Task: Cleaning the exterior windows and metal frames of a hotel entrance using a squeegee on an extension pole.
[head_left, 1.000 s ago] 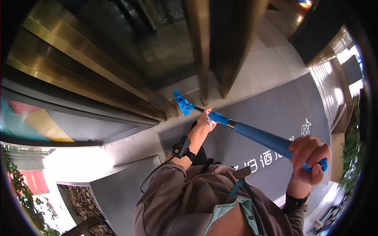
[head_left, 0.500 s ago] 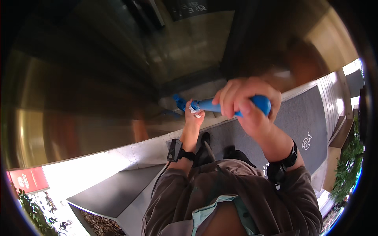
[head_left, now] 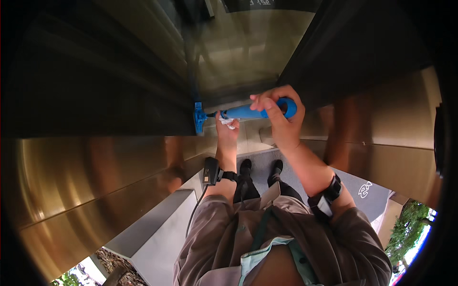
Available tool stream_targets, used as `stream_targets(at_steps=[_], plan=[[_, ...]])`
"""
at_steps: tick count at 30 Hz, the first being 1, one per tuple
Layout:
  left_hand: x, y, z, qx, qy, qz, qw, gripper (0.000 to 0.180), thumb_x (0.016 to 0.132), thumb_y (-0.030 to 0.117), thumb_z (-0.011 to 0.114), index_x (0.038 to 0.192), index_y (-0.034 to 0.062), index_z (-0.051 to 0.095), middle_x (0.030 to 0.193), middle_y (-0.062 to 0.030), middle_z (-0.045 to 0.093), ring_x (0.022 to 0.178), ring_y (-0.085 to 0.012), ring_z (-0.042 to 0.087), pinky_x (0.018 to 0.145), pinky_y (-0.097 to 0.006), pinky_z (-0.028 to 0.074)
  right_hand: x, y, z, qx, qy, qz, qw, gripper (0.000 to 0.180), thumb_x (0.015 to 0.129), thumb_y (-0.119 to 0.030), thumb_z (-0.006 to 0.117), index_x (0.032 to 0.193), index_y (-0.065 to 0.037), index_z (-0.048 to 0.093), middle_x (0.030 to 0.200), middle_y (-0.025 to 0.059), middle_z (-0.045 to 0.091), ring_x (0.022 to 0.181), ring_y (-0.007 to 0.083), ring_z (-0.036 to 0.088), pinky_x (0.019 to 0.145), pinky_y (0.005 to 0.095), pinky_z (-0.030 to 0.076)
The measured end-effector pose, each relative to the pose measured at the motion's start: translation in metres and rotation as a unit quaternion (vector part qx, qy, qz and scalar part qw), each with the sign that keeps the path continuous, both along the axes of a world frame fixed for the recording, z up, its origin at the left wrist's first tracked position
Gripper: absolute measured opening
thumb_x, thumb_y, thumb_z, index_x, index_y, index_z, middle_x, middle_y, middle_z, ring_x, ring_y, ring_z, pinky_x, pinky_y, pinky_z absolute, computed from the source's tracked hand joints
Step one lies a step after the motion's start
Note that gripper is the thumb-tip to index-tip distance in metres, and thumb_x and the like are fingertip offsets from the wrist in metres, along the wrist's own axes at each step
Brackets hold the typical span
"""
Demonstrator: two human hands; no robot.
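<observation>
A blue-handled squeegee [head_left: 244,112] spans my two hands. Its blue head [head_left: 199,118], at the left end, is against or very near the edge of the dark panel; I cannot tell which. My left hand [head_left: 227,128] grips the handle just behind that head. A crumpled white cloth [head_left: 229,123] is held in the same hand. Round the thick rounded end of the handle curls my right hand [head_left: 287,121], thumb and fingertips on top in a loose grip.
A dark panel [head_left: 109,95] stands at the left and another [head_left: 353,62] at the right, with brassy metal walls [head_left: 95,176] below. Between them is a glass surface [head_left: 243,52]. My shoes stand on a grey mat [head_left: 260,164]. A grey box-like planter [head_left: 162,229] lies lower left.
The view has turned and moved in toward the recess. The squeegee's head has gone left to the dark panel's edge. My right hand's grip on the handle end has loosened.
</observation>
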State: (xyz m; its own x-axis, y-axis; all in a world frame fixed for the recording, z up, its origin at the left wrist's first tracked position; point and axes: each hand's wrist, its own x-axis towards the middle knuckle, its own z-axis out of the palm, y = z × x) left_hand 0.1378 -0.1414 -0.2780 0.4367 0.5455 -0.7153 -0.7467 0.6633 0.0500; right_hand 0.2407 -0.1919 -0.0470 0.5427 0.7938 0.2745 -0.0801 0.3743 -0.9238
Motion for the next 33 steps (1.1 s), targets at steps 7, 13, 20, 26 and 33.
stream_targets(at_steps=[7, 13, 20, 26, 33], plan=[[0.014, -0.004, 0.019, -0.055, 0.111, -0.107, 0.986, 0.025, 0.081, 0.034, 0.039, 0.066, 0.014, 0.041, 0.049, 0.0008, 0.041, 0.036, -0.012, 0.036, 0.03, -0.023, 0.023, 0.002, -0.023, 0.018, -0.047, -0.077, -0.044, 0.995, 0.013, 0.074, 0.004, 0.046, 0.065, -0.001, 0.039, 0.055, 0.0078, 0.045, 0.049, 0.0151, 0.046, 0.062, 0.0338, 0.045], [0.042, -0.026, 0.038, -0.072, 0.048, -0.151, 0.985, 0.026, 0.082, 0.032, 0.038, 0.064, 0.0138, 0.04, 0.047, 0.0011, 0.04, 0.035, -0.0111, 0.036, 0.03, -0.023, 0.023, -0.004, -0.037, 0.064, -0.078, -0.058, -0.115, 0.989, 0.012, 0.072, 0.007, 0.04, 0.063, -0.001, 0.036, 0.052, 0.0077, 0.042, 0.046, 0.0142, 0.042, 0.057, 0.0321, 0.044], [0.089, -0.049, 0.087, -0.096, 0.017, -0.182, 0.978, 0.025, 0.081, 0.032, 0.041, 0.064, 0.0137, 0.039, 0.049, 0.0007, 0.04, 0.036, -0.0117, 0.036, 0.031, -0.024, 0.023, 0.0, -0.04, 0.1, -0.045, -0.155, -0.143, 0.976, 0.016, 0.075, 0.005, 0.048, 0.063, -0.001, 0.04, 0.055, 0.006, 0.047, 0.051, 0.0091, 0.045, 0.055, 0.0231, 0.042], [0.107, -0.053, 0.101, -0.111, 0.002, -0.17, 0.979, 0.021, 0.08, 0.031, 0.041, 0.068, 0.0136, 0.04, 0.051, 0.0007, 0.04, 0.039, -0.012, 0.039, 0.031, -0.024, 0.025, 0.0, -0.036, 0.111, -0.067, -0.189, -0.18, 0.963, 0.016, 0.074, 0.005, 0.048, 0.062, -0.001, 0.04, 0.054, 0.0053, 0.048, 0.05, 0.0076, 0.044, 0.051, 0.0197, 0.038], [0.148, -0.065, 0.107, -0.089, -0.031, -0.294, 0.951, 0.021, 0.079, 0.032, 0.042, 0.067, 0.0147, 0.042, 0.053, 0.0021, 0.043, 0.039, -0.0098, 0.039, 0.033, -0.022, 0.027, 0.006, -0.032, 0.113, -0.142, -0.296, -0.222, 0.918, 0.018, 0.071, 0.005, 0.05, 0.058, -0.001, 0.04, 0.053, 0.0018, 0.043, 0.051, 0.0053, 0.039, 0.049, 0.0181, 0.033]])
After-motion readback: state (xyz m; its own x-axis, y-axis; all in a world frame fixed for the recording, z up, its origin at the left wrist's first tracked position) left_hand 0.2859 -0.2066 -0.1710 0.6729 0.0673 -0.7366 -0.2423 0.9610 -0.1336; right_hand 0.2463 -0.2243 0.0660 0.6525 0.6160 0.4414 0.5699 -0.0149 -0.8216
